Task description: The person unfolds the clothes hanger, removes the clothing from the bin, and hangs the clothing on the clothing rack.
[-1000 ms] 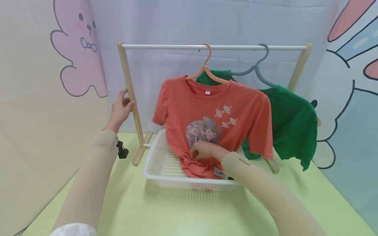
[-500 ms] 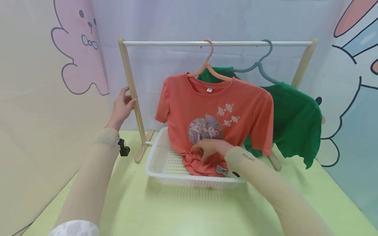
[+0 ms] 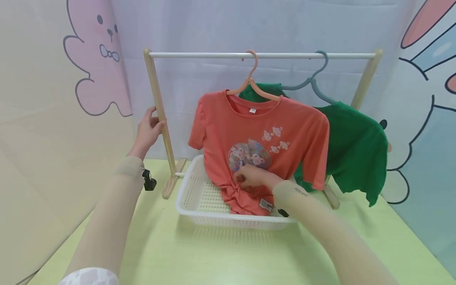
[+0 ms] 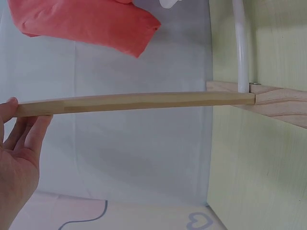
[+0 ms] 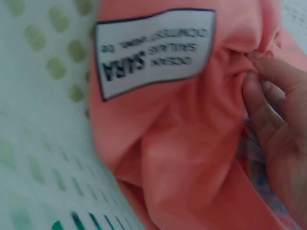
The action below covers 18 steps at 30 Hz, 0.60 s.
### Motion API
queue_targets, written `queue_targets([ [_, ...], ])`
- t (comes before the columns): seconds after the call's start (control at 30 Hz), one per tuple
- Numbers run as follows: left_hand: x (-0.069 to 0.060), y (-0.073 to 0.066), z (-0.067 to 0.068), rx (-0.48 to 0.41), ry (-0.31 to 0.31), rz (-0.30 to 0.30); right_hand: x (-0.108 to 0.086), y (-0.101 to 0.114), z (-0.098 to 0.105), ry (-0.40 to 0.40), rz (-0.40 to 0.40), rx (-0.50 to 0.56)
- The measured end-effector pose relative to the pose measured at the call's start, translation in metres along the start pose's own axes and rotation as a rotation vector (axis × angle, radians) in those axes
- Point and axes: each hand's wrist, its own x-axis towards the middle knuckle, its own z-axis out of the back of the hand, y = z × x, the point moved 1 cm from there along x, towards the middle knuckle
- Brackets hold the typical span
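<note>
In the head view, a coral-red T-shirt [image 3: 221,122] hangs from an orange hanger [image 3: 247,85], its lower part bunched in a white perforated basket [image 3: 228,217]. My right hand [image 3: 254,176] pinches the gathered fabric below the round print. The right wrist view shows that hand [image 5: 283,120] with fingertips and thumb on a fold of the shirt [image 5: 187,139], beside a white label [image 5: 156,50]. At the left, my left hand [image 3: 147,130] grips the rack's wooden post [image 3: 154,81]. From the left wrist, thumb and fingers are seen around the post [image 4: 144,101].
A white rod [image 3: 199,55] spans the rack's two posts. Behind the coral shirt, a green garment [image 3: 360,150] hangs from a blue-grey hanger [image 3: 320,92]. Rack and basket stand on a pale yellow-green table [image 3: 221,261]. A printed curtain [image 3: 199,23] forms the backdrop.
Half a second ago my right hand's fingers were spread over the bunched fabric; now they are drawn together, pinching it. My left hand keeps its hold on the post.
</note>
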Motion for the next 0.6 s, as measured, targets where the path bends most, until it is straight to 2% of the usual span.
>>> queue_targets([
  [0.1, -0.002, 0.0, 0.0, -0.001, -0.002, 0.002, -0.004, 0.0, 0.011, -0.109, -0.062, 0.161],
  [0.27, -0.003, 0.0, 0.0, 0.0, -0.004, -0.006, -0.009, -0.002, 0.033, -0.366, -0.103, 0.373],
  [0.4, -0.003, 0.0, -0.001, -0.001, -0.01, -0.007, -0.009, -0.003, 0.053, -0.599, -0.087, 0.457],
  [0.5, -0.003, -0.001, -0.001, -0.01, -0.014, 0.004, -0.006, -0.003, 0.067, -0.79, -0.093, 0.455],
  [0.6, -0.002, -0.001, -0.001, -0.011, -0.005, 0.011, -0.001, -0.005, 0.075, -0.91, -0.104, 0.443],
])
